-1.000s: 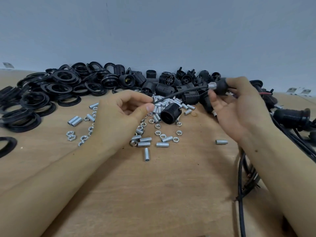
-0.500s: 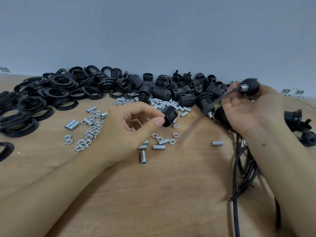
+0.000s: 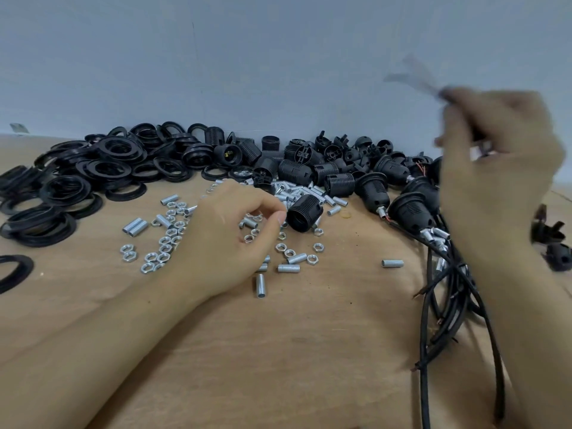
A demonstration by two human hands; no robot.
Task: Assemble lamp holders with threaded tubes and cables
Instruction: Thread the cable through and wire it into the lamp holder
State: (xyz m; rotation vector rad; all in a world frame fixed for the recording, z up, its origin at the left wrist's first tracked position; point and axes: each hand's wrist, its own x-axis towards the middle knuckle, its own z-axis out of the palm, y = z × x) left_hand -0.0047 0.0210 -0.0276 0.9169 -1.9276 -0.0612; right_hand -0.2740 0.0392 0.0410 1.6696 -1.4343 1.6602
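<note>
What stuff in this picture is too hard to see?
- Head view: the right hand is motion-blurred; what it grips, and the cable above it, are smears.
- The left hand covers some nuts; whether its fingertips pinch one is too small to tell.
- The black ring is cut by the left edge.

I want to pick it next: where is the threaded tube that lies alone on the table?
In the head view the lone threaded tube lies on its side right of centre, between the scattered nuts and the black cables.
</note>
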